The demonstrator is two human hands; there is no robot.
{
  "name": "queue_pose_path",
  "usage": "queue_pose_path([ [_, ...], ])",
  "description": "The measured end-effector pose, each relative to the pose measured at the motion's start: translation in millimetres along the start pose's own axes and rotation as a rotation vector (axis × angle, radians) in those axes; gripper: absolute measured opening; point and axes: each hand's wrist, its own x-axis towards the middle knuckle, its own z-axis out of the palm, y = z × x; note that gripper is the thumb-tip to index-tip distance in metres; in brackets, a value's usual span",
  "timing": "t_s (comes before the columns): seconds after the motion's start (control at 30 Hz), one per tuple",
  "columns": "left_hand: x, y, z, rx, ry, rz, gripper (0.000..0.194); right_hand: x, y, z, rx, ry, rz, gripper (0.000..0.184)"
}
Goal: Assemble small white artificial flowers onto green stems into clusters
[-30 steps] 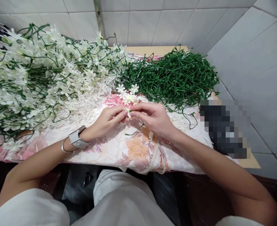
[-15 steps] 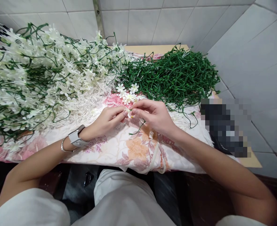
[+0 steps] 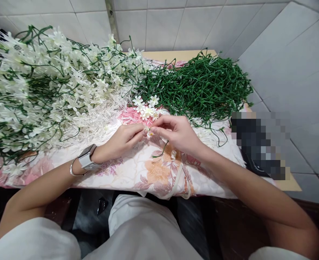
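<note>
In the head view, my left hand (image 3: 126, 139) pinches a small white artificial flower (image 3: 149, 134) near the middle of the table. My right hand (image 3: 180, 135) meets it there, thumb and forefinger closed on a green plastic stem, mostly hidden by the fingers. A loose end of green stem (image 3: 161, 153) hangs down below the right hand. Just beyond my fingertips lie several white flower heads (image 3: 147, 113). A large heap of green stems (image 3: 194, 85) sits behind my right hand.
White flowers on stems (image 3: 67, 77) are heaped across the left side, with thin white strands (image 3: 113, 104) along their edge. A floral cloth (image 3: 145, 178) covers the board. At right lies a dark, pixelated object (image 3: 257, 148). A tiled wall (image 3: 162, 29) closes off the back.
Both hands stay at almost the same spot. The flower between the fingers has turned slightly, and the hanging stem end has swung a little to the right.
</note>
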Motion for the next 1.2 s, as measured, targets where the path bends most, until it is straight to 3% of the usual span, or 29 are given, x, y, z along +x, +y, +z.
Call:
queue_pose_path([
  [0.5,-3.7,-2.7,9.5,0.159,-0.049,0.222,0.024,-8.2,-0.2,11.3,-0.021,-0.082,0.132,0.009],
  [0.57,-3.0,-0.1,6.4,0.107,-0.068,0.185,0.025,-8.2,-1.5,9.5,0.029,-0.088,0.136,0.010],
  [0.7,0.1,5.8,-3.3,-0.138,-0.105,-0.027,0.032,-3.1,-7.6,-3.6,0.193,-0.141,0.127,0.012],
  [0.8,0.8,7.0,-6.8,-0.234,-0.123,-0.099,0.033,1.3,-10.3,-12.0,0.180,-0.217,0.116,0.013],
  [1.2,-2.9,4.1,3.4,-0.052,-0.048,0.003,0.029,-10.4,-7.1,4.5,-0.004,-0.127,0.018,0.011],
])
